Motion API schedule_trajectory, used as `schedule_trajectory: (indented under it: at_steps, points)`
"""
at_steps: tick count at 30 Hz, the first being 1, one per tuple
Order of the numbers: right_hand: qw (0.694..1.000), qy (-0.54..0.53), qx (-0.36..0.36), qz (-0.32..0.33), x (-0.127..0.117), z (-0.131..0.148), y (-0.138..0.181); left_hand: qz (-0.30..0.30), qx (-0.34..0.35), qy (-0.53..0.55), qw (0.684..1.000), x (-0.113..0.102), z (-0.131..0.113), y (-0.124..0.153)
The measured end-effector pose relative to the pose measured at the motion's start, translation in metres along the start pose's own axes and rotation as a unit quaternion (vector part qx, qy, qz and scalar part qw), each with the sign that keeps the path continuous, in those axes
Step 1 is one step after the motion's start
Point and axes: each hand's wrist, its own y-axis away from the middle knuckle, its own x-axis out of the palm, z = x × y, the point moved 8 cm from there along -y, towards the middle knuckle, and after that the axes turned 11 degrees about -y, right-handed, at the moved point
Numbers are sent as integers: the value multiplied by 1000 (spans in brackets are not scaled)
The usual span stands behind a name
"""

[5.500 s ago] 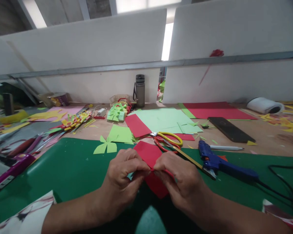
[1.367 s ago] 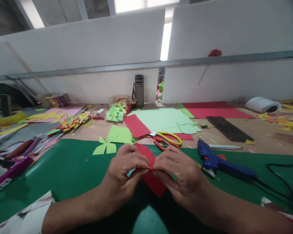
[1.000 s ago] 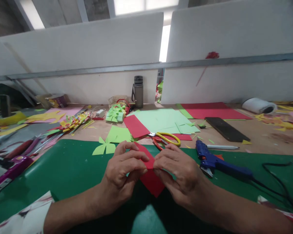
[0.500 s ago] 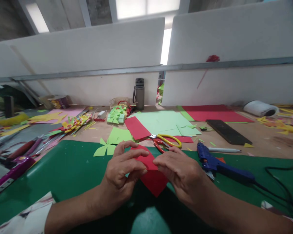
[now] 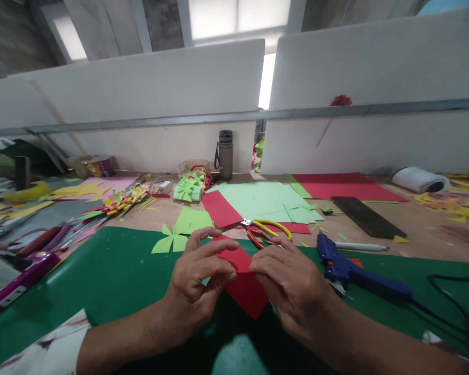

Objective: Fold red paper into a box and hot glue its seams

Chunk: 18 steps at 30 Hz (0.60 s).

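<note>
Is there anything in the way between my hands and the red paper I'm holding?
Nothing visible. Your left hand and right hand both pinch the red paper directly. The scissors lie beyond it, partly hidden behind your right hand, but not between either hand and the paper.

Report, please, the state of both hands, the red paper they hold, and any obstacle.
Left hand and right hand pinching red paper by opposite edges. Paper creased across middle. Scissors just beyond, blue glue gun to the right; neither between hands.
</note>
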Motion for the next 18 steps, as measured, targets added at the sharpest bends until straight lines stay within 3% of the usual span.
schedule_trajectory:
  at_steps: [7,18]
  points:
    - [999,0,-27,-33,4,3,0,5,9,-19,1000,4,-4,-2]
    - [997,52,-53,-14,7,9,3,39,57,-57,996,12,-14,7]
